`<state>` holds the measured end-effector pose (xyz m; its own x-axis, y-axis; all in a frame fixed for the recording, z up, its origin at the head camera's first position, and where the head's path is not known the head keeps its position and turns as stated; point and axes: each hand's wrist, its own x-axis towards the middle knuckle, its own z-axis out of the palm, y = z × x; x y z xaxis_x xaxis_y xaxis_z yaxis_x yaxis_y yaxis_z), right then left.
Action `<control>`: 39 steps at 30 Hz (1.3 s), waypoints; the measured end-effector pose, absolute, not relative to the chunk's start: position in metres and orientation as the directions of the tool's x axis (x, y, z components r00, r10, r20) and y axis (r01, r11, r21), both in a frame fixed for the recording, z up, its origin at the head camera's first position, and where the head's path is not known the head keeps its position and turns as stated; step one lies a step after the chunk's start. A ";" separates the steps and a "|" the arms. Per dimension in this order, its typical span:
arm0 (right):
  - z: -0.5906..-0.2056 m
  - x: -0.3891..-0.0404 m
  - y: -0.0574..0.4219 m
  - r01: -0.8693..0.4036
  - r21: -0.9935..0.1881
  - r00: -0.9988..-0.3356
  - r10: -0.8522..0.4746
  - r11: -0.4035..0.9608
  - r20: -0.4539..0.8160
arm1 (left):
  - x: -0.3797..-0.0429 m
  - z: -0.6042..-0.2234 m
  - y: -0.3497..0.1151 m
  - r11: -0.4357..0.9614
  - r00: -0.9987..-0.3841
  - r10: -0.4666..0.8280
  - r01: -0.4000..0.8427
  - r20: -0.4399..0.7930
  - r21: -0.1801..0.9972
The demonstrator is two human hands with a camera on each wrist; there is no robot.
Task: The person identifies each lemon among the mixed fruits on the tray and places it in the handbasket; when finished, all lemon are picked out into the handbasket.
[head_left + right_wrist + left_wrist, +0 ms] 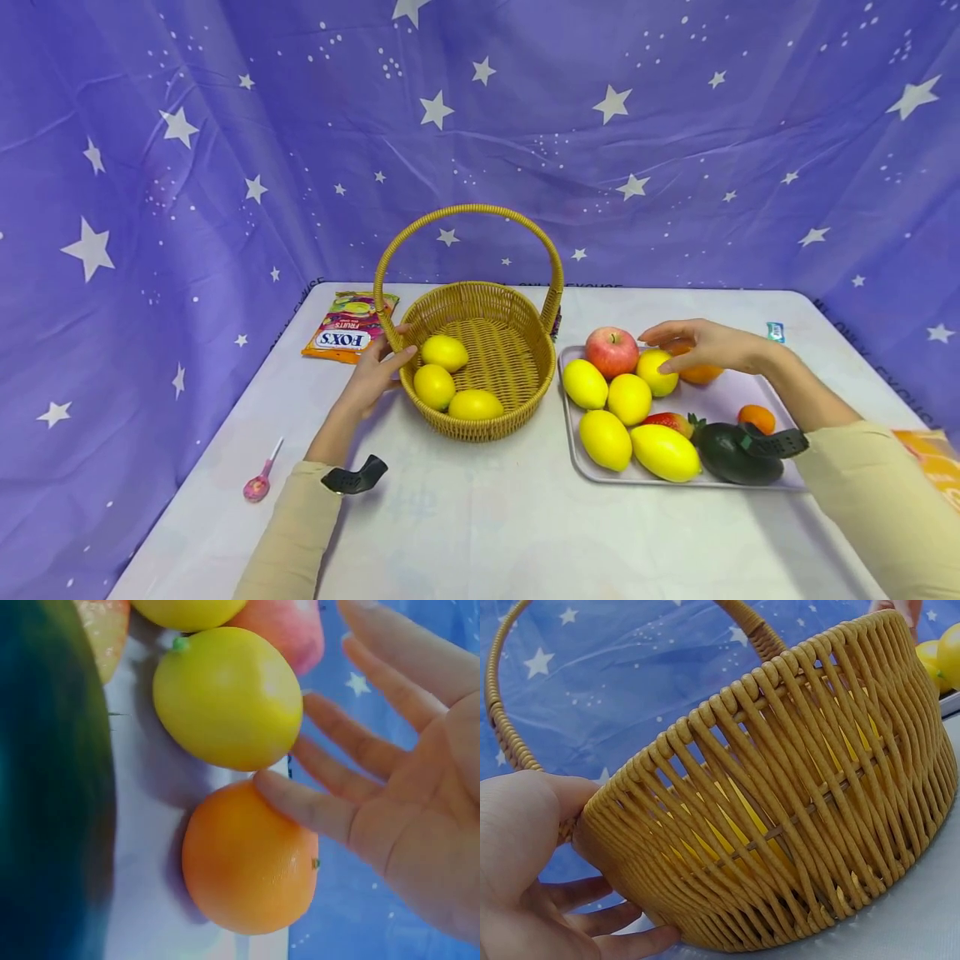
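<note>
My left hand (369,372) holds the left side of the wicker basket (534,400) beside the handle's foot. In the left wrist view its thumb is at the rim and several fingers lie against the outer wall. Inside the basket are three lemons (444,353). At the right, my right hand (708,343) reaches over the tray (720,483) with its fingers spread. In the right wrist view these fingers are beside a lemon (229,697), and one touches or nearly touches the orange (251,859). They are not closed round either fruit.
More lemons (665,452), an apple (612,352), a strawberry (669,423), a small orange fruit (756,418) and a dark green avocado-like fruit (731,452) lie on the tray. A candy bag (348,325) lies behind the basket's left side, a lollipop (257,486) at front left.
</note>
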<state>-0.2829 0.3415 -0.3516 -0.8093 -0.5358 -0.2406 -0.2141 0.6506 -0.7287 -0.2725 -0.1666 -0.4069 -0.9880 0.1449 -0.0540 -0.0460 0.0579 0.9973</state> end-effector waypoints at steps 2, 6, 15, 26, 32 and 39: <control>-0.350 -0.282 0.337 -0.216 -0.700 -0.802 -0.533 0.681 -0.271 | -0.272 -0.407 -0.167 0.059 -0.988 0.143 -0.048 -0.056 0.997; -0.349 -0.279 0.333 -0.203 -0.670 -0.800 -0.515 0.714 -0.307 | -0.272 -0.408 -0.167 0.073 -0.988 0.142 -0.049 -0.059 0.996; -0.356 -0.277 0.325 -0.235 -0.601 -0.798 -0.504 0.764 -0.329 | -0.271 -0.407 -0.167 0.086 -0.989 0.133 -0.050 -0.061 0.995; -0.351 -0.272 0.323 -0.268 -0.536 -0.818 -0.483 0.801 -0.313 | -0.272 -0.409 -0.166 0.061 -0.990 0.131 -0.050 -0.058 0.997; -0.325 -0.268 0.329 -0.281 -0.603 -0.846 -0.490 0.746 -0.212 | -0.273 -0.409 -0.167 0.072 -0.990 0.130 -0.050 -0.059 0.996; -0.303 -0.268 0.304 -0.331 -0.738 -0.807 -0.582 0.589 -0.103 | -0.275 -0.411 -0.168 0.066 -0.989 0.139 -0.047 -0.056 0.997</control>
<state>-0.2675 0.3040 -0.3028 -0.8066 -0.5821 -0.1028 -0.3307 0.5886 -0.7377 -0.2748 -0.1679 -0.4109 -0.9887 0.1389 -0.0558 -0.0470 0.0663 0.9967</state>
